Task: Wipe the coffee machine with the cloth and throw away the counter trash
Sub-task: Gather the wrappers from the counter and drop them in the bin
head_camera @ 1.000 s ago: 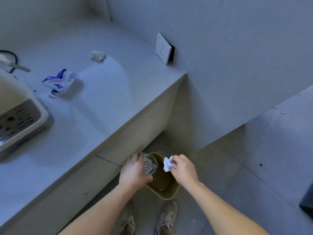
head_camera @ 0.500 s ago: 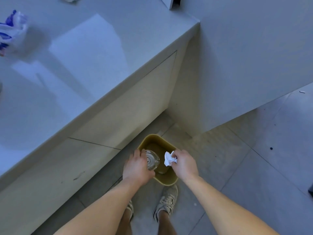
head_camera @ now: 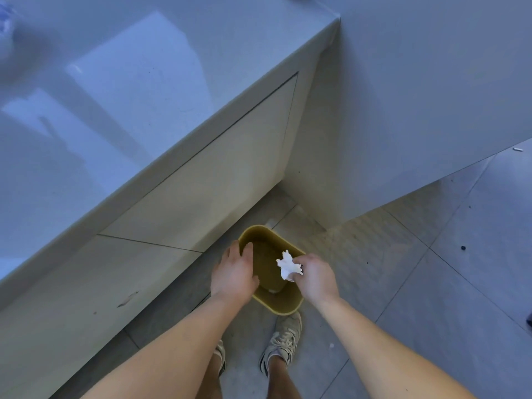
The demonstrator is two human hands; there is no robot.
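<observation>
Light is dim and cool, with a blue-grey cast overall. A broad pale sheet of glare lies on the glossy grey desk (head_camera: 138,90), crossed by soft darker bands. The upper left corner is smeared by blur. Wide-angle bending bows the desk's edge. The white crumpled paper tissue (head_camera: 288,266) shows brightest; the mustard-yellow plastic bin (head_camera: 276,308) is shadowed inside.

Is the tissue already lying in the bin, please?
No: the right hand pinches the tissue above the open bin.
</observation>
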